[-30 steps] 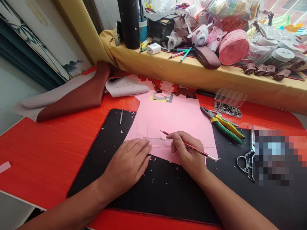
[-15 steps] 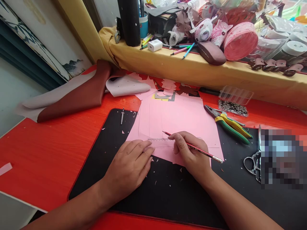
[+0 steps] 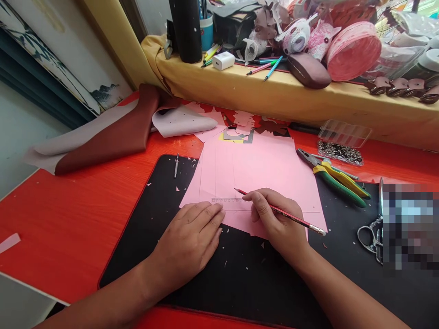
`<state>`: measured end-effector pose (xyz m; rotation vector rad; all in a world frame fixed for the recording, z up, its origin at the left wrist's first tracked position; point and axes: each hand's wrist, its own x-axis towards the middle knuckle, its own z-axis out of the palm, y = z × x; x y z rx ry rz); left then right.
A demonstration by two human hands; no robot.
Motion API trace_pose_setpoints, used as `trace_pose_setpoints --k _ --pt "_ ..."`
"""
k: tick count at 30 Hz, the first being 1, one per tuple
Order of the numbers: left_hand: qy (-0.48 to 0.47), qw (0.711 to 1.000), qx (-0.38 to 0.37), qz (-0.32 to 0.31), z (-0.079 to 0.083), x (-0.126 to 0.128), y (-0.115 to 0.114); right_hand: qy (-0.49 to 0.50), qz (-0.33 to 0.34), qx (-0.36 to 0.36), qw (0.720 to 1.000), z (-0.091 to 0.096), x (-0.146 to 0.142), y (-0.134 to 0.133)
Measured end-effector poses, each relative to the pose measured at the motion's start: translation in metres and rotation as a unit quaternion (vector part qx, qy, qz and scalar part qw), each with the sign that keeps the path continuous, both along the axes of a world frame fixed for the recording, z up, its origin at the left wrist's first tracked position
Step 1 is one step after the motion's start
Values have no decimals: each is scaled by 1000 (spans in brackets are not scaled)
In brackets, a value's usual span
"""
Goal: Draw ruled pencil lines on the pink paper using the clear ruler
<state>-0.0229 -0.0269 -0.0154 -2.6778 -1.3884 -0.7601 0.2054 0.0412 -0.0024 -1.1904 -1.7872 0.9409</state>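
A pink paper sheet point(image 3: 264, 169) lies on a black cutting mat point(image 3: 240, 274) on the red table. A clear plastic ruler point(image 3: 229, 202) rests across the paper's near edge. My left hand point(image 3: 190, 240) lies flat with fingers stretched out, its fingertips pressing the ruler's left end. My right hand point(image 3: 277, 219) is closed on a red pencil point(image 3: 291, 217), whose tip points up-left just above the ruler's top edge.
Yellow-and-green pliers point(image 3: 334, 176) and scissors point(image 3: 372, 233) lie right of the paper, with a clear box of small metal parts point(image 3: 341, 144) behind. A small craft knife point(image 3: 176, 165) lies at the mat's top left. Brown leather point(image 3: 113, 135) lies at left. A cluttered yellow ledge point(image 3: 274, 93) runs behind.
Both hands hold nearly the same pose on the ruler and pencil. The camera has drifted a little, shifting the whole scene slightly right.
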Motion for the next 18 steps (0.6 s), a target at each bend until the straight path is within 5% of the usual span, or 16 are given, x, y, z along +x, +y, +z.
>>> trace_pose_setpoints --k 18 --pt "11 1000 -6 9 1 0 0 -3 11 21 1000 0 0 2"
